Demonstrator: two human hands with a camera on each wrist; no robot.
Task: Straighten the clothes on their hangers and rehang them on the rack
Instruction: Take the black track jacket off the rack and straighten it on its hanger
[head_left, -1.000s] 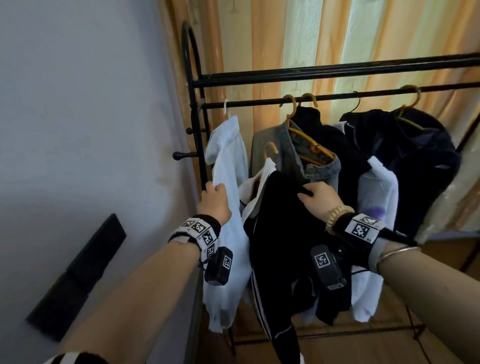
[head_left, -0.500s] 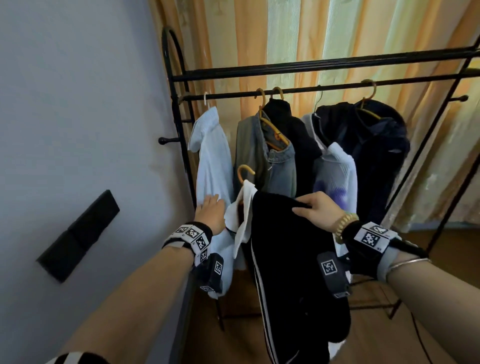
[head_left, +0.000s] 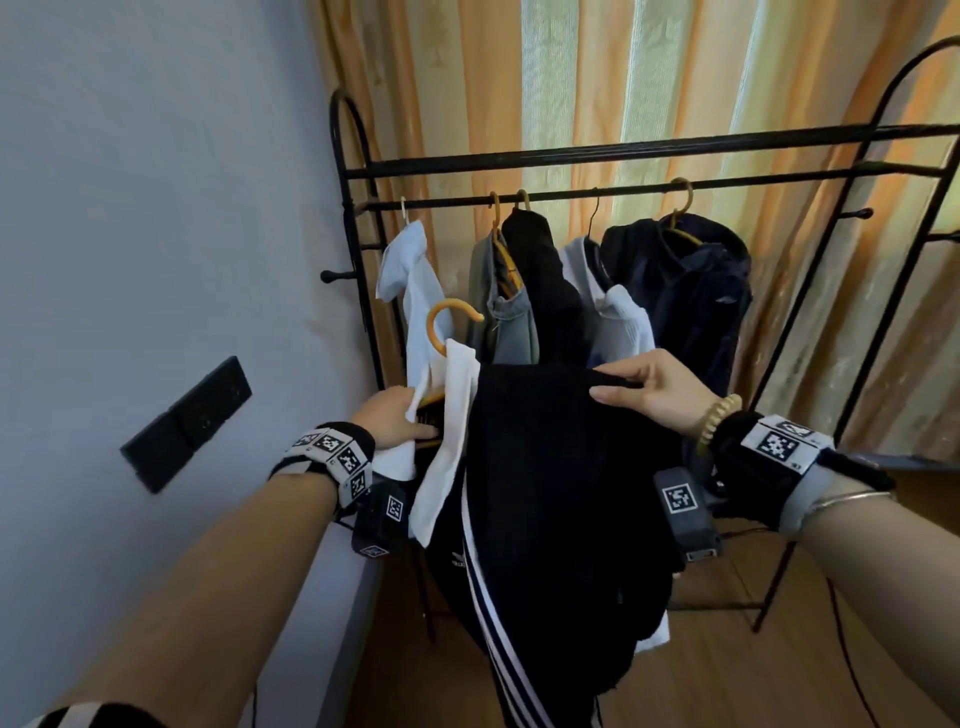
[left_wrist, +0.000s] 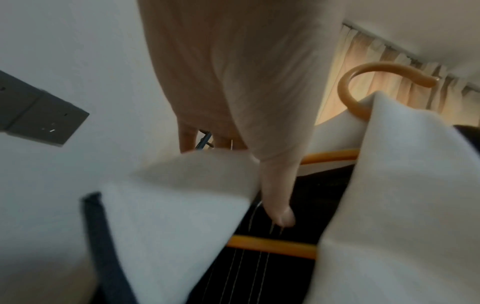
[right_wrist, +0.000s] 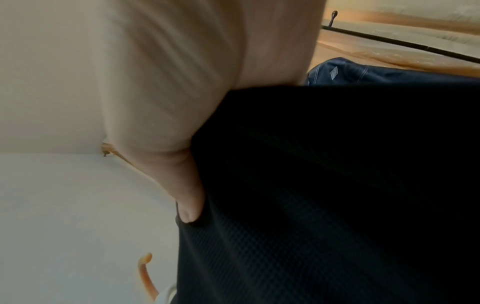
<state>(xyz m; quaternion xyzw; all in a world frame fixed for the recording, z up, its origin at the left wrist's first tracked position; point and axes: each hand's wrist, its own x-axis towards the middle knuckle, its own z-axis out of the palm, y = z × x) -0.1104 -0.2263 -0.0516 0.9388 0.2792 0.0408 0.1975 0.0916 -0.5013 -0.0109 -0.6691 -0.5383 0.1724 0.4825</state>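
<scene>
A black jacket (head_left: 550, 499) with white stripes and a white collar hangs on an orange hanger (head_left: 445, 323), held in the air in front of the rack, its hook free of the bar. My left hand (head_left: 402, 421) grips the white collar (left_wrist: 182, 201) at the hanger's left end, thumb on top. My right hand (head_left: 621, 387) pinches the jacket's right shoulder (right_wrist: 324, 185), thumb pressed on the cloth. Behind stands the black rack (head_left: 623, 193) with a light blue shirt (head_left: 413, 275), a grey denim piece (head_left: 501, 322), a black top (head_left: 543, 275) and a navy jacket (head_left: 691, 296) hanging.
A grey wall (head_left: 156, 208) with a dark socket plate (head_left: 187, 421) is close on the left. Orange and pale curtains (head_left: 571, 78) hang behind the rack. On the bar, a gap shows between the light blue shirt and the grey denim piece. The floor (head_left: 727, 675) below is wooden.
The rack has dropped back in view as the jacket came away from it toward me. My left hand left the light blue shirt and took the jacket's white collar.
</scene>
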